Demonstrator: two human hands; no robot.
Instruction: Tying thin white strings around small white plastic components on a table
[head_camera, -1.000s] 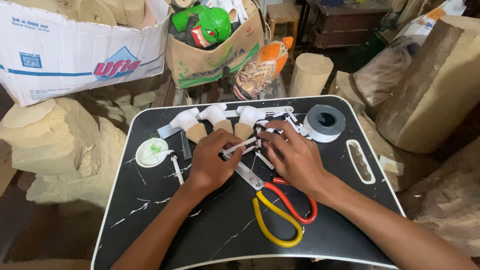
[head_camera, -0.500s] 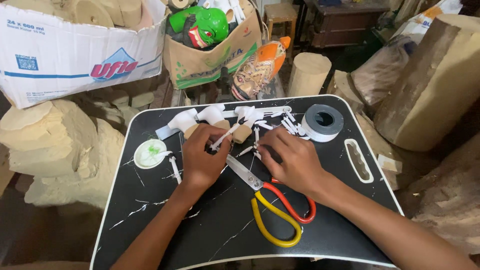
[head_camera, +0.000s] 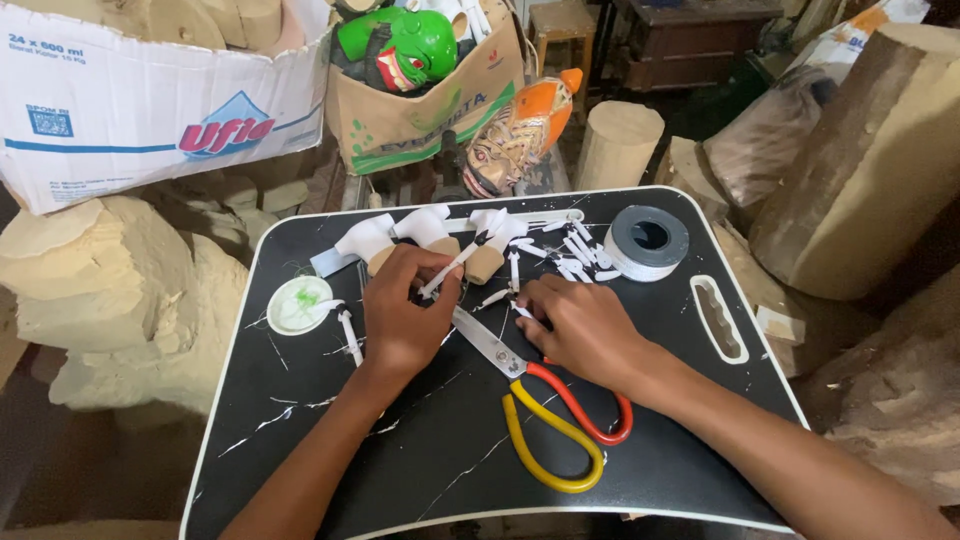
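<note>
Scissor tips (head_camera: 470, 328) under left hand (head_camera: 405, 315)

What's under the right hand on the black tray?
The right hand lies flat on the tray, fingertips at small white pieces. The scissors run beneath its palm edge. Whatever sits under the palm itself is covered.

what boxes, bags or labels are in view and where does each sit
White cardboard box: top left, blue and red logo, blue label square.
Brown cardboard box: top centre, green band, painted masks inside.
White sack: top right, orange and blue print.
No screens.
</note>
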